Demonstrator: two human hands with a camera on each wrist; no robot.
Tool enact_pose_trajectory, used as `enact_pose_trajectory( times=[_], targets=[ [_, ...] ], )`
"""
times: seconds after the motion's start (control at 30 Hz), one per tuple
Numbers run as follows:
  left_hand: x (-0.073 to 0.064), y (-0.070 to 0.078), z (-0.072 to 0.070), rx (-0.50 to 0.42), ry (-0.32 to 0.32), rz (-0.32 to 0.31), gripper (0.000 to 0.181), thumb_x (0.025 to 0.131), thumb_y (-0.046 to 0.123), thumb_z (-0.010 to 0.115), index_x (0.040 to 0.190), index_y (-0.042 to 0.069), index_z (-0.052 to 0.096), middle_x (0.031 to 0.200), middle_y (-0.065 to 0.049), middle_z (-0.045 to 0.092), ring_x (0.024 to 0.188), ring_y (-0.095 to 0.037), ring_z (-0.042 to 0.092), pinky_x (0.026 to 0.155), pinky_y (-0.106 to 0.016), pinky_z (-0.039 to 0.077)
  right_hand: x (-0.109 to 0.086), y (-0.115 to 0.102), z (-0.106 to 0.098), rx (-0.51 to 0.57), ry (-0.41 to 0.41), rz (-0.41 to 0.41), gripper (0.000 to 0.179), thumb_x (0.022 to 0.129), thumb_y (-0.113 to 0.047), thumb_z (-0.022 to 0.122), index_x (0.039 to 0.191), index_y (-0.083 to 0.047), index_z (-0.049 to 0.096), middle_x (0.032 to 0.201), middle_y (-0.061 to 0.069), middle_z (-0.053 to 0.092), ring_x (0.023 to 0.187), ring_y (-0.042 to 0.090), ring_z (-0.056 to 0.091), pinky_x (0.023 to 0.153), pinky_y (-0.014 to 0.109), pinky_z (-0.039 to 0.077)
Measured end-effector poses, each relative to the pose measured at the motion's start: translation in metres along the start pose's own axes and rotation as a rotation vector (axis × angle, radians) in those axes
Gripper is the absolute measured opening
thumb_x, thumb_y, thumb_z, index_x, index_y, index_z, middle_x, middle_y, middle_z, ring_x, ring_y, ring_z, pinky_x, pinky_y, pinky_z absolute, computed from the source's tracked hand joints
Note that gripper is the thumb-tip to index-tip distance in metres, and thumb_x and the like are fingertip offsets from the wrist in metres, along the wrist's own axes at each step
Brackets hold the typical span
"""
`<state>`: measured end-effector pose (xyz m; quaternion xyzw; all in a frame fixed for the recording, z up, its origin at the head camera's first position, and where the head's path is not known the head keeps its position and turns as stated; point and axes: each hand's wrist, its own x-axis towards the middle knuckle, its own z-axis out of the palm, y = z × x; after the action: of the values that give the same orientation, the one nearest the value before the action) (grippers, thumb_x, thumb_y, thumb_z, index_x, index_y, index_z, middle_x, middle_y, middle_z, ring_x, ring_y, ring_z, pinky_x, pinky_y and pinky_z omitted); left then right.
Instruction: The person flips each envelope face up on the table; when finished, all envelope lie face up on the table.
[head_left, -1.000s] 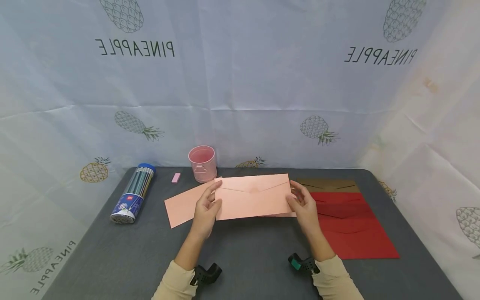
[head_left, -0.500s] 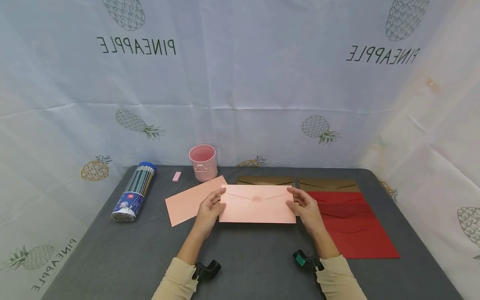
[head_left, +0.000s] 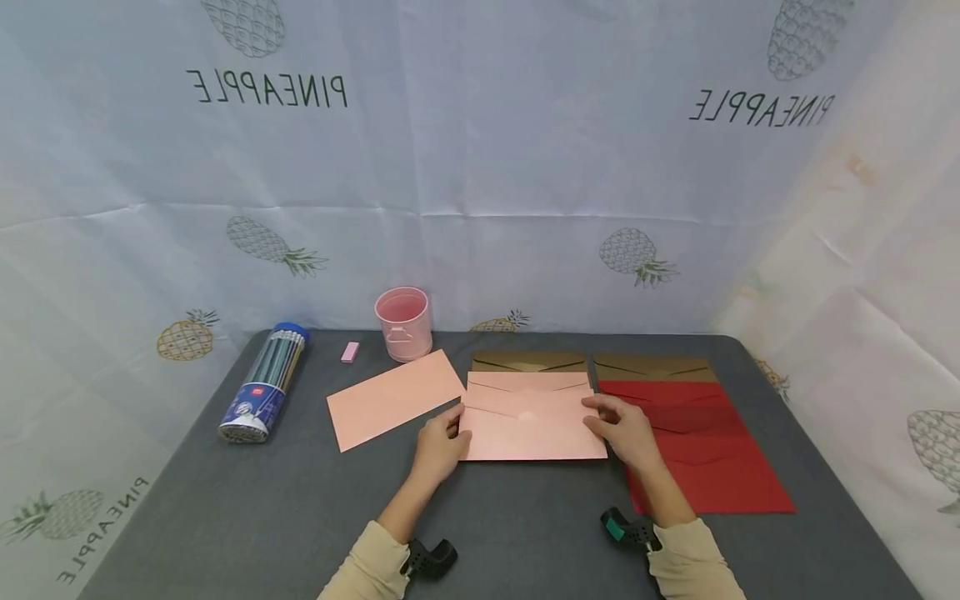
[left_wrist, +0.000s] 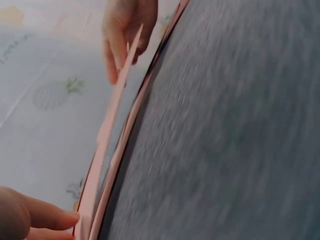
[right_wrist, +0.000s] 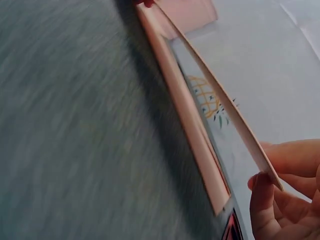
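Note:
A pale pink envelope (head_left: 532, 437) is held level between my two hands, its round flap seal facing up. My left hand (head_left: 438, 446) pinches its left end, and my right hand (head_left: 628, 432) pinches the right end between thumb and fingers. Beneath it lies a second pink envelope (head_left: 528, 380), of which only the far strip shows in the head view. Both wrist views reveal a gap between the held envelope (right_wrist: 225, 102) and the pink one (right_wrist: 187, 117) under it. A gold envelope (head_left: 528, 360) pokes out behind them. Another pink envelope (head_left: 393, 400) lies slanted to the left.
Red envelopes (head_left: 720, 467) overlap a gold one (head_left: 652, 367) on the right of the grey table (head_left: 262, 517). Along the back left are a pink bucket (head_left: 405, 325), a small pink eraser (head_left: 349, 352) and a tub of pencils (head_left: 262, 383). A patterned curtain (head_left: 480, 150) hangs behind.
Both hands have carried the pink envelope rightward and nearer to me. The gold envelope and the second pink envelope, earlier hidden behind it, now show past its far edge.

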<state>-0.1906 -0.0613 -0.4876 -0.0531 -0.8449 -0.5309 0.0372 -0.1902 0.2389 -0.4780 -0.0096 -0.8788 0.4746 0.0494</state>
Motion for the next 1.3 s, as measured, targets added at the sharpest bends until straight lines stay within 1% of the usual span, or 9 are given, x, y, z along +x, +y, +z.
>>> enact_pose_trajectory(
  times=[0.17, 0.27, 0.4, 0.43, 0.57, 0.7, 0.83, 1.0, 1.3],
  targets=[
    [-0.005, 0.003, 0.008, 0.121, -0.029, 0.051, 0.048, 0.084, 0.002, 0.064, 0.129, -0.009, 0.052, 0.134, -0.022, 0.053, 0.127, -0.04, 0.047, 0.102, -0.051, 0.04, -0.005, 0.004, -0.004, -0.091, 0.012, 0.005, 0.031, 0.086, -0.012, 0.069, 0.116, -0.007, 0.068, 0.088, 0.01, 0.062, 0.072, 0.014, 0.047, 0.055, 0.023, 0.038],
    [-0.006, 0.005, 0.011, 0.151, -0.039, 0.076, 0.048, 0.084, 0.003, 0.064, 0.128, -0.01, 0.053, 0.136, -0.021, 0.051, 0.129, -0.042, 0.044, 0.105, -0.053, 0.036, -0.006, 0.005, -0.005, -0.126, 0.021, 0.0, 0.032, 0.086, -0.012, 0.068, 0.117, -0.007, 0.067, 0.104, 0.017, 0.066, 0.072, 0.015, 0.048, 0.055, 0.024, 0.038],
    [-0.006, 0.005, 0.013, 0.18, -0.044, 0.096, 0.048, 0.084, 0.003, 0.064, 0.129, -0.011, 0.052, 0.138, -0.022, 0.049, 0.128, -0.042, 0.043, 0.105, -0.054, 0.036, -0.004, 0.005, -0.003, -0.173, 0.039, -0.031, 0.032, 0.086, -0.011, 0.067, 0.118, -0.006, 0.067, 0.128, 0.02, 0.059, 0.077, 0.017, 0.05, 0.06, 0.025, 0.038],
    [-0.006, 0.005, 0.013, 0.187, -0.042, 0.099, 0.048, 0.084, 0.003, 0.064, 0.129, -0.011, 0.052, 0.138, -0.022, 0.049, 0.128, -0.042, 0.043, 0.105, -0.055, 0.036, -0.003, 0.005, -0.002, -0.182, 0.041, -0.034, 0.032, 0.086, -0.01, 0.067, 0.118, -0.006, 0.067, 0.128, 0.02, 0.058, 0.078, 0.017, 0.05, 0.062, 0.025, 0.038],
    [-0.004, 0.004, 0.014, 0.201, -0.036, 0.096, 0.047, 0.085, 0.004, 0.064, 0.129, -0.01, 0.052, 0.14, -0.021, 0.048, 0.129, -0.041, 0.043, 0.105, -0.056, 0.035, -0.001, 0.004, 0.001, -0.219, 0.044, -0.044, 0.032, 0.087, -0.009, 0.065, 0.119, -0.005, 0.067, 0.13, 0.021, 0.057, 0.083, 0.022, 0.055, 0.066, 0.029, 0.041],
    [-0.003, 0.004, 0.014, 0.21, -0.03, 0.096, 0.047, 0.085, 0.004, 0.063, 0.128, -0.01, 0.052, 0.14, -0.022, 0.047, 0.129, -0.041, 0.042, 0.105, -0.056, 0.035, 0.0, 0.001, 0.005, -0.252, 0.05, -0.055, 0.032, 0.087, -0.008, 0.064, 0.119, -0.004, 0.066, 0.131, 0.023, 0.055, 0.099, 0.032, 0.061, 0.079, 0.041, 0.05],
    [-0.003, 0.003, 0.014, 0.221, -0.019, 0.095, 0.046, 0.086, 0.005, 0.062, 0.128, -0.011, 0.052, 0.139, -0.023, 0.047, 0.13, -0.041, 0.042, 0.106, -0.055, 0.034, 0.0, -0.001, 0.008, -0.264, 0.052, -0.064, 0.032, 0.087, -0.007, 0.063, 0.119, -0.002, 0.066, 0.131, 0.025, 0.055, 0.105, 0.037, 0.06, 0.086, 0.05, 0.049],
    [-0.002, 0.002, 0.014, 0.215, -0.005, 0.091, 0.046, 0.085, 0.004, 0.063, 0.128, -0.011, 0.053, 0.138, -0.023, 0.048, 0.129, -0.041, 0.042, 0.105, -0.056, 0.035, 0.001, -0.002, 0.01, -0.268, 0.063, -0.073, 0.031, 0.087, -0.005, 0.063, 0.117, -0.001, 0.066, 0.13, 0.026, 0.055, 0.115, 0.04, 0.056, 0.093, 0.053, 0.046],
    [0.001, -0.003, 0.014, 0.21, 0.008, 0.079, 0.046, 0.084, 0.005, 0.065, 0.127, -0.009, 0.055, 0.138, -0.019, 0.051, 0.127, -0.038, 0.044, 0.104, -0.053, 0.037, 0.002, 0.002, 0.014, -0.279, 0.068, -0.113, 0.03, 0.086, -0.004, 0.064, 0.116, 0.001, 0.067, 0.127, 0.028, 0.056, 0.115, 0.043, 0.055, 0.094, 0.055, 0.045]
  ],
)
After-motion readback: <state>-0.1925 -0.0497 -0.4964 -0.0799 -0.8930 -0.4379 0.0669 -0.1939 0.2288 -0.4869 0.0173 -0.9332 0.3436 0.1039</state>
